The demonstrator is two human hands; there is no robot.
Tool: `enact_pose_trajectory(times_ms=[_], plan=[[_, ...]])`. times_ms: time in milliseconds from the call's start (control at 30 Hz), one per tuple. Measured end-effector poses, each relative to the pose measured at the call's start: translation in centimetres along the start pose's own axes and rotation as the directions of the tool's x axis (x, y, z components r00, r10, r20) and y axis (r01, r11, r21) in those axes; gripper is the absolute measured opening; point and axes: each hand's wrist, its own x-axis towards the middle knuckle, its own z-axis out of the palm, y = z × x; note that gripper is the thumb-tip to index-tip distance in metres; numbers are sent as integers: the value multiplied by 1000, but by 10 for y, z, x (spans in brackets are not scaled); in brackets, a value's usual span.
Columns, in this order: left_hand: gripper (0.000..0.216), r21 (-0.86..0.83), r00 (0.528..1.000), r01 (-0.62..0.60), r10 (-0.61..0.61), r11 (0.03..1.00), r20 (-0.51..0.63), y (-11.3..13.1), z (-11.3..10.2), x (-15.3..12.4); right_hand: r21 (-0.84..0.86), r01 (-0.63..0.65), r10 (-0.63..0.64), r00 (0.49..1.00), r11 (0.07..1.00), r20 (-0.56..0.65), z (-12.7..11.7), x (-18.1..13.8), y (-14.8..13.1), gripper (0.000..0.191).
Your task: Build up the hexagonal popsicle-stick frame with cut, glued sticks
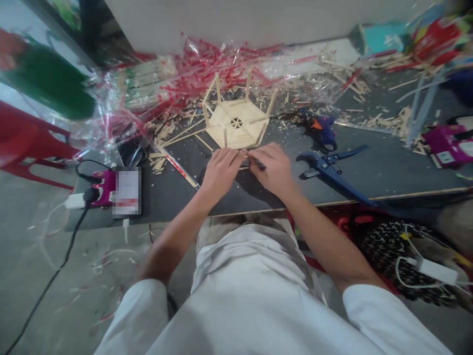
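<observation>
A hexagonal frame of pale wooden sticks (236, 108) with several upright posts lies in front of me. My left hand (224, 170) is at its near edge, fingers bent and pressed together; what they pinch is hidden. Close beside it, my right hand (271, 167) is closed around a short dark pen-like object (259, 163). The fingertips of both hands almost meet. A blue cutter tool (332, 172) lies open to the right of my right hand, and a blue glue gun (324, 130) is behind it.
Red and clear plastic wrapping (207, 64) and loose sticks (356, 84) cover the back of the dark table (391, 170). A phone (126, 192) with cables sits beside a purple power block (103, 187) at left. Another purple block (447, 145) is at right. A red stool (33, 143) stands left.
</observation>
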Motion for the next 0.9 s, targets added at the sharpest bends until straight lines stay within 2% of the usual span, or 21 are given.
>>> enact_pose_trajectory(times_ms=[167,300,533,667,900], plan=[[29,-11,999,24,-24,1000,-25,2,-4,3,-13,23,-24,998,1000,-64,-2,3,-2,20],[30,46,997,-19,23,999,-71,2,-5,5,5,32,-31,993,999,-110,-3,3,-2,19],[32,83,998,-31,36,996,-55,1,-3,4,-72,16,-17,1000,997,-12,1,2,2,18],[27,193,987,-101,122,976,-102,-1,-5,6,-100,79,-84,995,992,-45,1,3,1,15],[23,247,984,-128,153,960,-86,-1,-16,10,-27,41,-42,998,999,-37,-2,4,-3,16]])
